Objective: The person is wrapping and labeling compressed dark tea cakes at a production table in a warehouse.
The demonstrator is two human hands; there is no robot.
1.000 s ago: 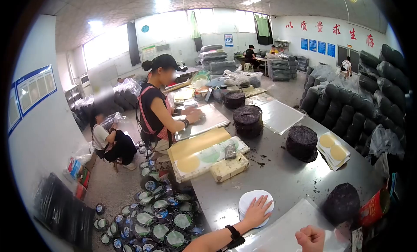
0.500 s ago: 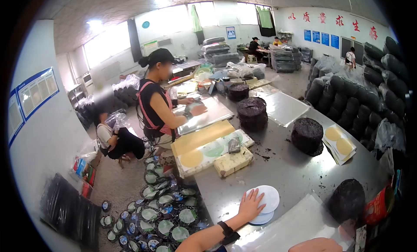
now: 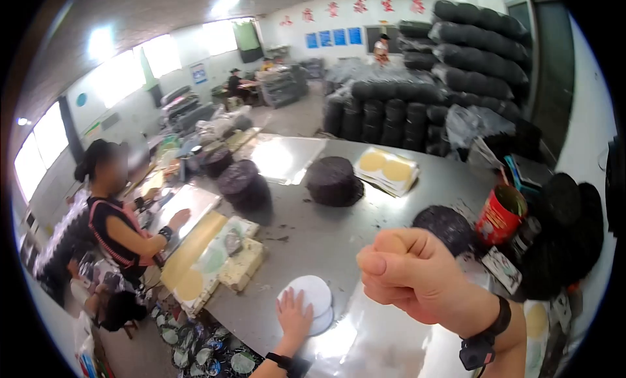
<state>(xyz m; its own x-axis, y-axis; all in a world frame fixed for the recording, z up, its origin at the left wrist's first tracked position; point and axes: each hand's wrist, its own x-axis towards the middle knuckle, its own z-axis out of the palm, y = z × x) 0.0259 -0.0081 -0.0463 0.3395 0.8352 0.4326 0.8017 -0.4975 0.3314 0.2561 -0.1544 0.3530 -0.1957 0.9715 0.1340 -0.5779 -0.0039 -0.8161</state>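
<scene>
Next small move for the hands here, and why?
Probably lower the right hand toward the white discs: it is raised and closed, apart from them, while the left hand lies spread on them, leaving their right edges uncovered.

Up comes the right grip, a closed fist, rising from the bottom edge! The view swings right, sending the aproned person leftward, bringing in a dark doorway. The left grip now sits further left on the discs than at first.
</scene>
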